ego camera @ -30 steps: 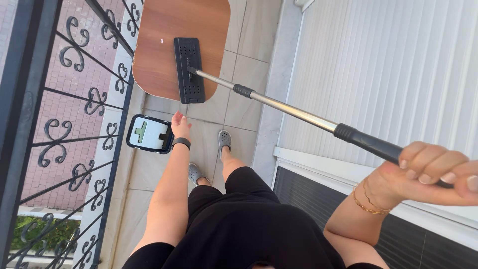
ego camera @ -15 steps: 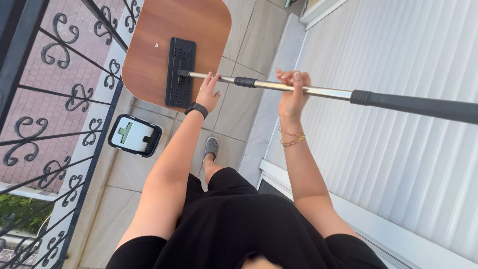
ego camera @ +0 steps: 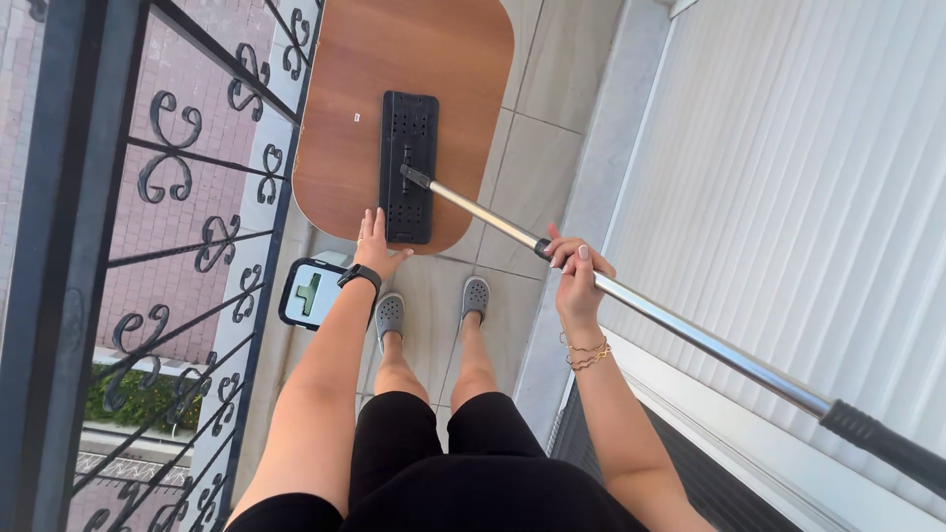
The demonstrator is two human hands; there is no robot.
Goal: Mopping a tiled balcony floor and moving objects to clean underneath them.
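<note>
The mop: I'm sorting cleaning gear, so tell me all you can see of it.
The mop has a flat black rectangular head dotted with holes, lying on the brown table. A shiny metal pole with black grip sections slants back to the right. The right hand grips the pole; the left hand is by the head's near end.

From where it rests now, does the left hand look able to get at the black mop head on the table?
Probably yes. The left hand rests at the near edge of the wooden table, right beside the mop head, and nothing lies between them.
</note>
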